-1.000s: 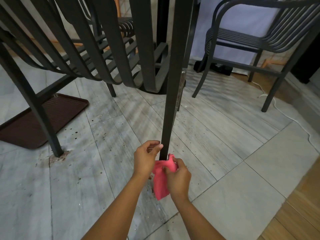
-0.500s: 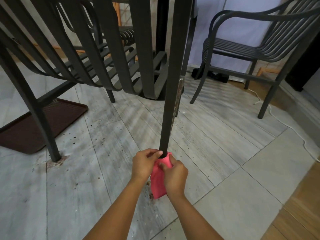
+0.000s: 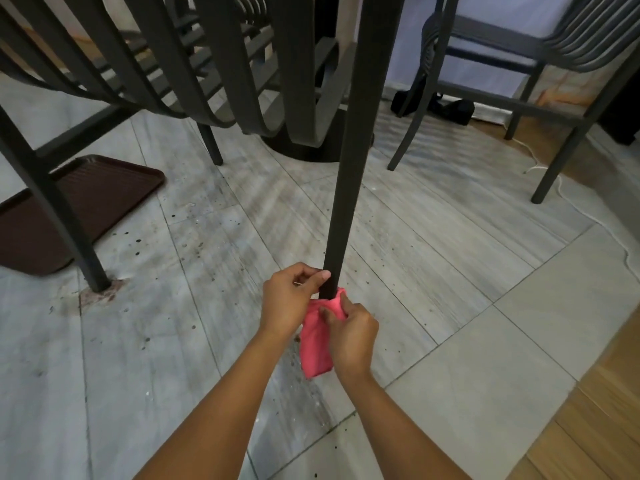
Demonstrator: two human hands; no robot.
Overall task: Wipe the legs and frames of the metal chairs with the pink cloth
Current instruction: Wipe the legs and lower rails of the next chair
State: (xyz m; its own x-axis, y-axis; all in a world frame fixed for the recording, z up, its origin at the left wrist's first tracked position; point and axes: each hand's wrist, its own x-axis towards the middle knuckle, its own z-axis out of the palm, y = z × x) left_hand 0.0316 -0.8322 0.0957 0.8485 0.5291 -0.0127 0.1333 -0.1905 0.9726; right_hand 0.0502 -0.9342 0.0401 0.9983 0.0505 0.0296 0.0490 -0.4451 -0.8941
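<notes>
Presently catalogued: pink cloth [image 3: 316, 344], bunched around the foot of the nearest chair leg [image 3: 349, 188] and trailing down toward the person, its loose tail hanging below the grip. Right hand [image 3: 351, 336] was closed on the cloth, fingers pinching it against the leg's near side. Left hand [image 3: 289, 301] was closed too, thumb and fingertips on the bare leg just above the cloth, apparently steadying it; whether it also held cloth could not be told. Above the grip rose the dark leg to the slatted seat frame [image 3: 221, 74]; left of the grip stood a second leg [image 3: 65, 223] before a brown tray [image 3: 114, 188]; beyond and right, another chair [image 3: 540, 64]. Judgement: the wipe would go best with the cloth wrapped fully round the leg, squeezed firmly, and drawn along its length, the foot included.
</notes>
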